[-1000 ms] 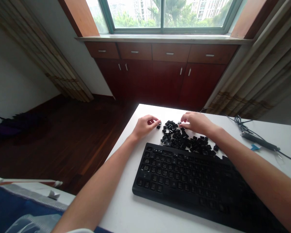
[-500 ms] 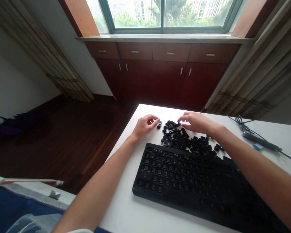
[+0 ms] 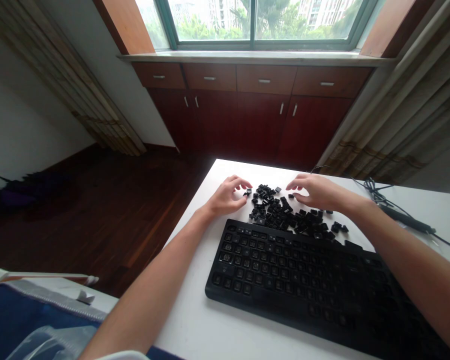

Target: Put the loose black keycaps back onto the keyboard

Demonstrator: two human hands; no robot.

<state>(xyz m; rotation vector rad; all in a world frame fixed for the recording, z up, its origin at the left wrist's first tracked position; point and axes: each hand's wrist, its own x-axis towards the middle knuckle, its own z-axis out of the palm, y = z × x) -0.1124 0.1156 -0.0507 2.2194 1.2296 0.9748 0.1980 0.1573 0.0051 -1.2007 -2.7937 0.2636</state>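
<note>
A pile of loose black keycaps lies on the white table behind a black keyboard, most of whose key positions show bare sockets. My left hand is at the pile's left end, thumb and fingers apart around a couple of separate keycaps. Whether the fingertips touch them I cannot tell. To the right of the pile's far end, my right hand is open, its thumb beside a single keycap. Another keycap lies between the hands. The right forearm covers part of the keyboard's right side.
On the right of the white table lie a coiled black cable and a dark stick-like tool with a cord. A chair with blue cloth stands at lower left. Red-brown cabinets line the window wall.
My right hand has shifted right, away from the pile, and a keycap now shows beside its thumb. My left fingers have spread and reached slightly right around the separate keycaps.
</note>
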